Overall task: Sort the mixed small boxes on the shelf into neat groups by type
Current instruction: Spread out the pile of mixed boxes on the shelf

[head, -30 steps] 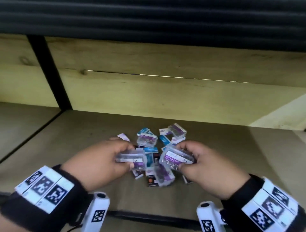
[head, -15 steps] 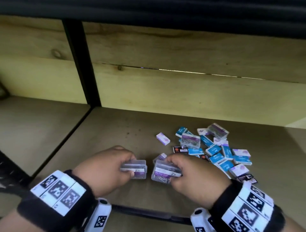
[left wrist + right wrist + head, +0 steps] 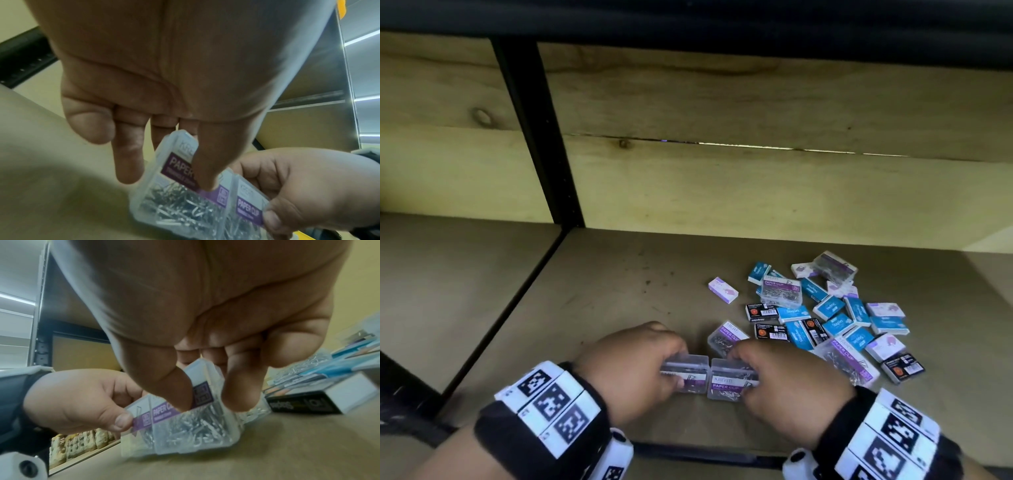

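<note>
On a wooden shelf (image 3: 619, 291), the left hand (image 3: 630, 373) pinches 1 clear paper-clip box (image 3: 685, 375) and the right hand (image 3: 787, 387) pinches a second clear paper-clip box (image 3: 729, 382), thumb on the purple label and fingers behind. The 2 boxes touch side by side near the shelf's front edge, left of the mixed pile (image 3: 835, 318) of blue, white, black and clear boxes. The step appears to be starting a paper-clip group. To do it well, both boxes should sit flat with labels facing the same way and front edges level before the fingers let go. A third clear box (image 3: 726, 337) lies just behind the pair, nearest the pile, and looks the natural next addition.
</note>
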